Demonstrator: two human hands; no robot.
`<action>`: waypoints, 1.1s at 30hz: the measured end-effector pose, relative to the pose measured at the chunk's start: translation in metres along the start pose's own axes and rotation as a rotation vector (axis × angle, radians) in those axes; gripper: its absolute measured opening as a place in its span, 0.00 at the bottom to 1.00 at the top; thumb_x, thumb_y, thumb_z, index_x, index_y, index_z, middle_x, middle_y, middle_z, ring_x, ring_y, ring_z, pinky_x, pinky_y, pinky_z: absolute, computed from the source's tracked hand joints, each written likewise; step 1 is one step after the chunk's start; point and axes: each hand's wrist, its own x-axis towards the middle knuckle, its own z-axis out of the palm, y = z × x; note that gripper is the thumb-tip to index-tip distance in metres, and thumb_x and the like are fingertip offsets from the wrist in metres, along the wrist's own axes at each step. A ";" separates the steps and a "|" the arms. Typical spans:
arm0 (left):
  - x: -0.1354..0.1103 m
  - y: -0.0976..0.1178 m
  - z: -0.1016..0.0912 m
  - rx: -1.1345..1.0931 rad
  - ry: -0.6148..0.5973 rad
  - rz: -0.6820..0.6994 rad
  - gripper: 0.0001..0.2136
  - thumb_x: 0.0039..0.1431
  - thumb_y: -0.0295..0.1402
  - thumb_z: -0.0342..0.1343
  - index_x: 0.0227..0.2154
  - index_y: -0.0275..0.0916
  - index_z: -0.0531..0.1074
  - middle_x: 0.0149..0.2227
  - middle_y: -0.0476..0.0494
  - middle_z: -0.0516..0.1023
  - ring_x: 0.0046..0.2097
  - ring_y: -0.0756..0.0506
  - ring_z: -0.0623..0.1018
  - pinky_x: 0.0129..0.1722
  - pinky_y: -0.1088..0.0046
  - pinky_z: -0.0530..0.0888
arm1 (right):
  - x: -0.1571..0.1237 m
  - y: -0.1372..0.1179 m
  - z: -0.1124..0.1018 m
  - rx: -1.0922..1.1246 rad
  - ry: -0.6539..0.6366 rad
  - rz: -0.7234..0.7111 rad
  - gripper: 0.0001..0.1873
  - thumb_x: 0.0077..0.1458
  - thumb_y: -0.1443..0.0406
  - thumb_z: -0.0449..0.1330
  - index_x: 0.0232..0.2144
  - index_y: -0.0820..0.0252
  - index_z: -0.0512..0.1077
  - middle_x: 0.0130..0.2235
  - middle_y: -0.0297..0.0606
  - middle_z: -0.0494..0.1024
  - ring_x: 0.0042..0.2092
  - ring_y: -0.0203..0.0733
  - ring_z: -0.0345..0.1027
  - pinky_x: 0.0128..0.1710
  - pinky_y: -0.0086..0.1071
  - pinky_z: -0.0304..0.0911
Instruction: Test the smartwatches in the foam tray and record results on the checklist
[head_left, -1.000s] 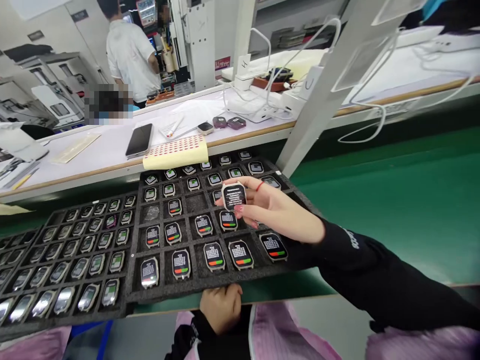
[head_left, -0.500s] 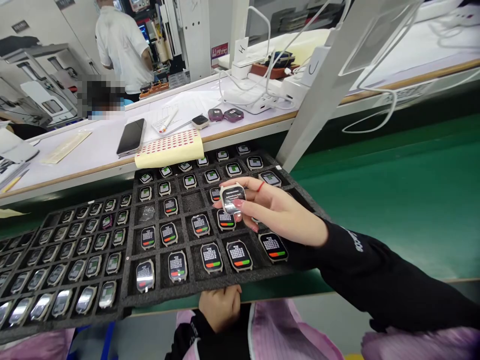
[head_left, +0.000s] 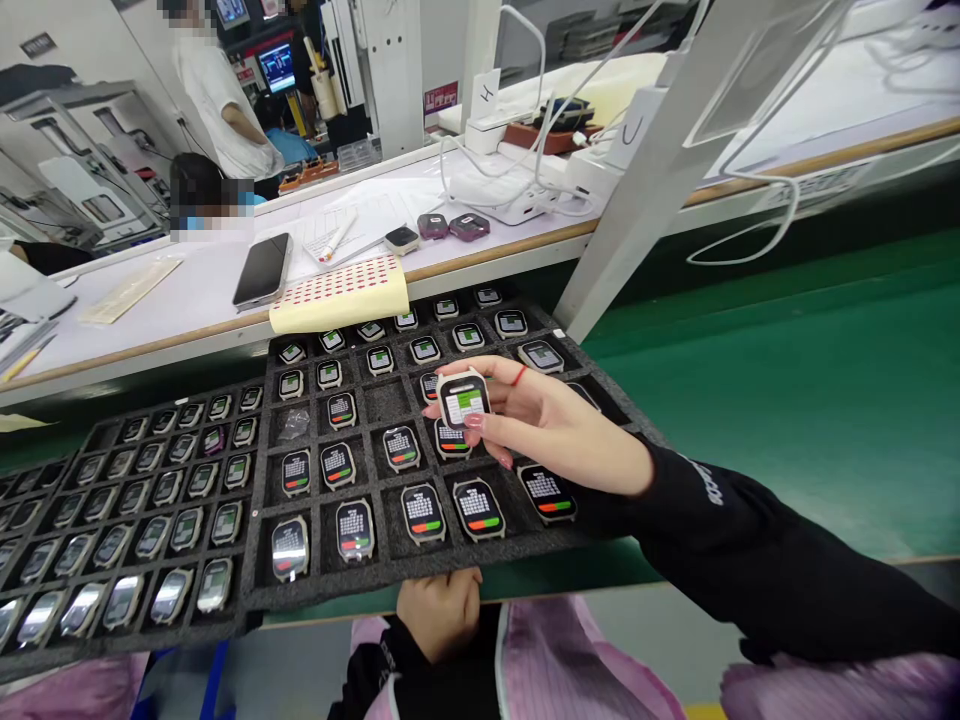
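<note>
My right hand reaches over a black foam tray and pinches a smartwatch body between thumb and fingers, its screen lit white and green. The tray's pockets hold several lit watch bodies, such as one in the front row. My left hand is curled in a loose fist at the near edge of the bench, just under the tray's front edge, with nothing visible in it.
A second foam tray of watches lies to the left. On the raised shelf behind lie a phone, a yellow sheet of red dot stickers, loose watches and white chargers. A slanted grey post stands right of the tray. People work behind.
The held watch's screen changed from white text on black to a white and green display. My right hand stayed over the same tray area; my left hand did not move.
</note>
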 end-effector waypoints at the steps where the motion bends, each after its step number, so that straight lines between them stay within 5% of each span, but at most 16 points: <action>1: 0.000 0.000 0.000 0.001 0.001 0.000 0.11 0.61 0.22 0.45 0.30 0.44 0.67 0.23 0.57 0.74 0.23 0.50 0.74 0.28 0.69 0.64 | 0.000 0.000 0.001 -0.002 0.001 0.003 0.26 0.56 0.61 0.67 0.54 0.60 0.64 0.45 0.49 0.80 0.31 0.36 0.69 0.21 0.26 0.62; 13: 0.001 0.001 -0.001 0.002 0.004 -0.003 0.11 0.59 0.21 0.46 0.30 0.44 0.68 0.23 0.56 0.75 0.22 0.50 0.74 0.27 0.69 0.64 | 0.002 0.002 0.002 0.058 0.093 0.055 0.26 0.59 0.46 0.64 0.46 0.60 0.68 0.38 0.46 0.81 0.26 0.35 0.67 0.17 0.25 0.58; 22: -0.001 0.001 0.000 0.006 -0.002 -0.009 0.11 0.60 0.21 0.46 0.30 0.44 0.68 0.23 0.56 0.75 0.22 0.49 0.74 0.27 0.68 0.64 | 0.001 0.000 0.001 0.058 0.056 0.037 0.23 0.55 0.57 0.68 0.49 0.59 0.67 0.39 0.44 0.80 0.26 0.33 0.64 0.18 0.25 0.58; 33: 0.000 0.001 -0.001 0.002 -0.002 -0.006 0.11 0.58 0.21 0.47 0.30 0.44 0.68 0.23 0.56 0.76 0.23 0.50 0.75 0.27 0.69 0.65 | 0.002 0.000 0.000 0.022 0.038 0.041 0.25 0.57 0.53 0.68 0.49 0.59 0.67 0.41 0.45 0.80 0.24 0.32 0.62 0.18 0.26 0.59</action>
